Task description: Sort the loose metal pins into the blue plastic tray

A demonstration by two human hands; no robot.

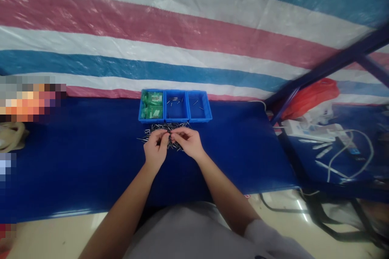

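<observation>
A loose pile of thin dark and silvery metal pins (176, 145), possibly screws or rivets, lies on the blue table (91, 158). Over this pile my left hand (156, 146) and my right hand (189, 141) meet, fingertips nearly touching. Both are closed in a pinch; whatever they hold is too small to make out. Just beyond the pile stand three joined blue bins. Green-wrapped packets fill the left bin (139, 113). A few slim metal pieces lie in the middle bin (176, 113) and in the right bin (209, 115).
Striped plastic sheeting (182, 44) hangs behind the table. On the right are a dark metal frame (288, 103), a red plastic bag (313, 97), a white power strip (306, 131) and loose cables. A beige roll-like object (13, 137) sits at the left edge beside blurred-out areas.
</observation>
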